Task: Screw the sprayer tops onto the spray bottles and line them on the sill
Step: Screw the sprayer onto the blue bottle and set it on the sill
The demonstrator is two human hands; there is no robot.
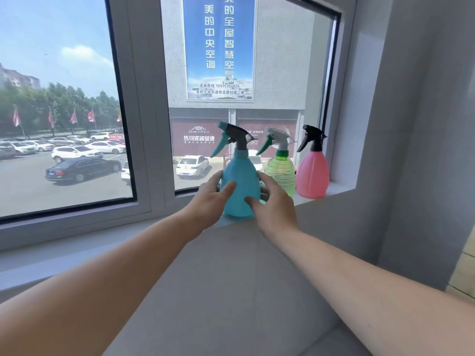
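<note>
A teal spray bottle (240, 176) with a black-and-teal sprayer top stands upright on the white sill (334, 187). My left hand (209, 201) cups its left side and my right hand (275, 206) cups its right side, thumbs on the front. To its right stands a clear green bottle (281, 173) with a grey-and-green sprayer top. Furthest right is a pink bottle (312, 173) with a black sprayer top. All three triggers point left.
The window glass (64, 111) and its white frame (146, 124) rise right behind the bottles. A grey wall (411, 124) closes the sill on the right, next to the pink bottle. A broad grey ledge (231, 278) lies under my forearms.
</note>
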